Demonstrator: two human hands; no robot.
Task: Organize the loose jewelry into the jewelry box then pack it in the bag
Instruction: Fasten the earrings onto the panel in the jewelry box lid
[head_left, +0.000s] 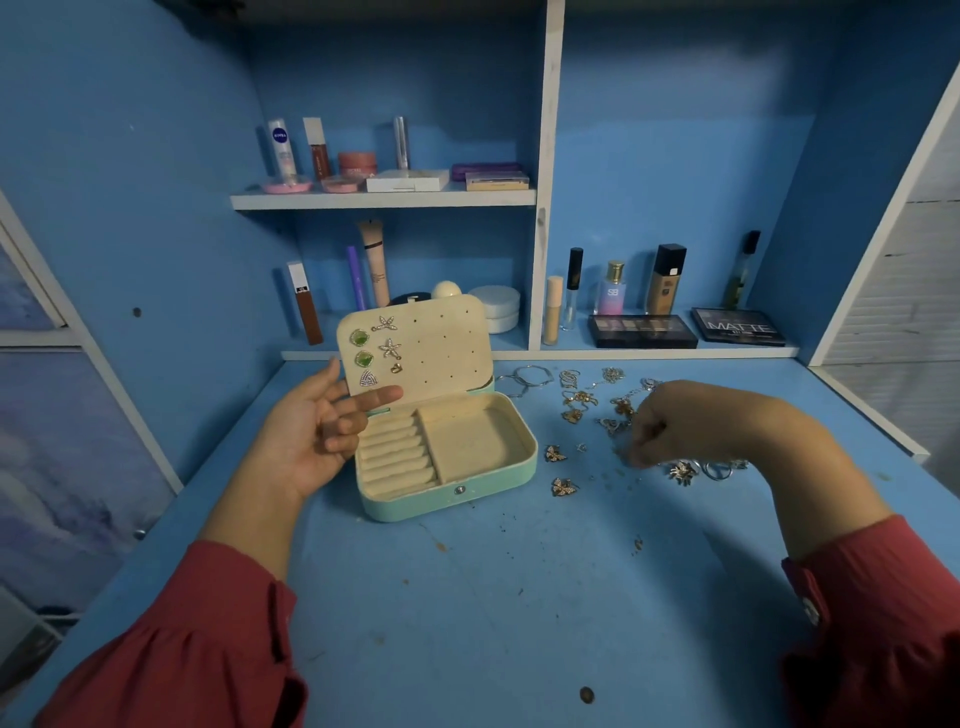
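While my left hand (317, 426) rests with fingers straight against the raised lid of the jewelry box (447, 452), my right hand (670, 426) hangs curled over the loose jewelry (576, 405); whether its fingertips already pinch a piece I cannot tell. Seen from the head view, the box lies to the left of that scatter on the table (493, 597), long axis running left to right, so the right hand is the nearer to the pieces, and each one must travel leftward to the open tray.

Desk (467, 597): blue, dark specks. Jewelry box (447, 501): mint green outside, cream lining. Lid (441, 348): cream, dotted with small holes; two green earrings (362, 348), silver starfish studs (388, 336). Loose jewelry (582, 410): gold and silver. Sleeves (197, 644): dark red.
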